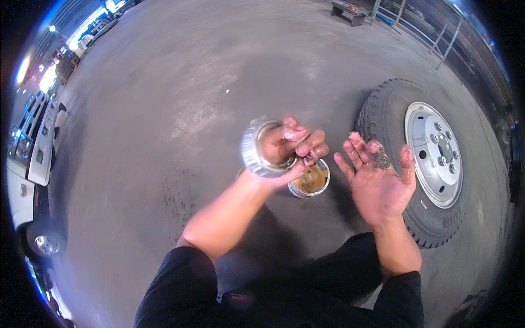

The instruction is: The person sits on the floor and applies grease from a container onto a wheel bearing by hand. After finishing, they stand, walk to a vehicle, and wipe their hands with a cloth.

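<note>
My left hand (301, 143) is curled through a shiny metal roller bearing (250, 147), its fingers bent and smeared with grease. Ridges run around the outer side of the bearing, which is slightly blurred. To the right, my right hand (380, 191) is turned palm up, fingers stretched and apart. A dark lump of grease (381, 159) sticks to its fingers. Below and between the two hands stands a round tin (309, 194) on the floor, with yellow-brown grease (314, 179) inside. The left hand partly covers the tin's far side.
A large truck wheel (435, 156) with a black tyre and silver rim is close on the right. White vehicles, one with a visible front (33, 147), line the left edge. A low bench (348, 12) and metal frames (437, 41) are at the far right on the concrete floor (164, 109).
</note>
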Available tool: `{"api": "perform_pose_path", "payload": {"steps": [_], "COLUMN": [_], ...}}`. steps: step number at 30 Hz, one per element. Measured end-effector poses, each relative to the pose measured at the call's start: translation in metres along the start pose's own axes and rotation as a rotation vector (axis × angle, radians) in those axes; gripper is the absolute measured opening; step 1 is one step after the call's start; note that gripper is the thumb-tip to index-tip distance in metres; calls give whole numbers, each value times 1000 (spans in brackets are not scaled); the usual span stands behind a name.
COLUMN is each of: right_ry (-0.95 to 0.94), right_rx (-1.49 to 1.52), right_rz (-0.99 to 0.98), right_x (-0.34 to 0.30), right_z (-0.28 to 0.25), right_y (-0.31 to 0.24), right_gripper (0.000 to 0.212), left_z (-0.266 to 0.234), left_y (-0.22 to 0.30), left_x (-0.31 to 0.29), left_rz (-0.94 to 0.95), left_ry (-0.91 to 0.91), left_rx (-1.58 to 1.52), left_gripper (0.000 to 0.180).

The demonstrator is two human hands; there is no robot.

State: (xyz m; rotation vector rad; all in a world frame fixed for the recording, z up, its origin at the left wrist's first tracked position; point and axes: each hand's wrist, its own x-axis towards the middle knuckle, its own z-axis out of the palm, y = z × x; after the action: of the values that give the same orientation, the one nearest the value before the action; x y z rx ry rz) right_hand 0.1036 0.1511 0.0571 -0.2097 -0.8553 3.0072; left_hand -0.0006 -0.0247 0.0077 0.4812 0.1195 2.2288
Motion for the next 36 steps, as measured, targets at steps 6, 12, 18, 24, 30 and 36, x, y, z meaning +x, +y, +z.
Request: {"api": "perform_pose_path", "payload": {"steps": [6,12,18,24,30,36], "right_ry": [-50,-79,-389,-333,-355,-522], "right_rx": [-48,-54,-173,-363,-574,-1218], "right_rz": [32,12,-123,-135,-101,-607], "right_x": [-8,-17,-14,-16,-16,-10], "right_z": [1,-3,-3,-12,6,-6], "right_y": [0,-2,7,8,9,19], "right_gripper": [47,49,48,46,44,69], "left_z": [-2,-6,-15,-17,-19,-4], "left_y": [-7,-9,-10,-11,-6,-14], "left_x": [4,3,11,9,10,8], "left_rz": [-96,-141,-105,-102,-96,-32], "left_ry": [-292,-387,-605,-580,-616,-122], "left_rx": [68,84,187,182,282,392], "left_gripper": [19,24,29,29,28,28]}}
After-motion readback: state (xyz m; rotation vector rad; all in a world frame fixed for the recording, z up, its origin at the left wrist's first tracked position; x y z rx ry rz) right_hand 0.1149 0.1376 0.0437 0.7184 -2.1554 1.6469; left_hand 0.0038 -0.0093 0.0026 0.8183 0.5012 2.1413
